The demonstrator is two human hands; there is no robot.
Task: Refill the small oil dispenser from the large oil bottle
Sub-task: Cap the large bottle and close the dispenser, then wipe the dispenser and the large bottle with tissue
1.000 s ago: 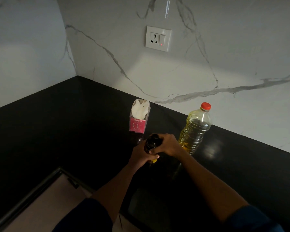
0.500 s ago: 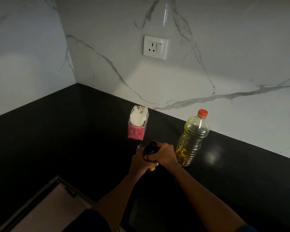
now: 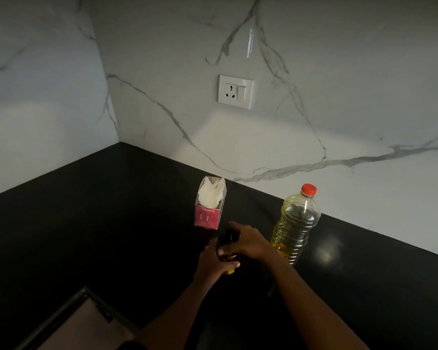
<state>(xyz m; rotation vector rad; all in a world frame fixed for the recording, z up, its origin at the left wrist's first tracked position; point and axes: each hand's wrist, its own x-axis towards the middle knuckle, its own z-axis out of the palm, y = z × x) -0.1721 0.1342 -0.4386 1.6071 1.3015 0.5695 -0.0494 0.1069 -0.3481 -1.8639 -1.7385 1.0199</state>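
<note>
Fingers (image 3: 229, 264) of the left hand (image 3: 214, 261) are wrapped around the lower body of the dispenser (image 3: 228, 245), a small dark bottle that stands on the black tabletop (image 3: 86, 236). Fingers of the right hand (image 3: 248, 245) are curled over the top part of the dispenser, around its neck or cap; the exact contact is hidden in the dim light. So both hands hold the same thing, one low and one high.

Taking the dispenser as the landmark and going from left to right: to its left the tabletop is bare, and lower left there is an edge that may be a sink, but I cannot tell. Just behind the dispenser, a little to the left, stands a pink tissue box (image 3: 208, 210) with white tissue on top. Right of the dispenser, just beside the right hand, stands the oil bottle (image 3: 296, 228), upright, with its red cap (image 3: 308, 189) on. It looks more than half full of yellow oil.

My judgement is that the task is at its beginning. The grip looks like the person is opening the dispenser, though I cannot see if the top is already loose. No oil is poured yet, because the oil bottle is closed and not in a hand. What remains: finish opening the dispenser, uncap the oil bottle, pour, and close both.
</note>
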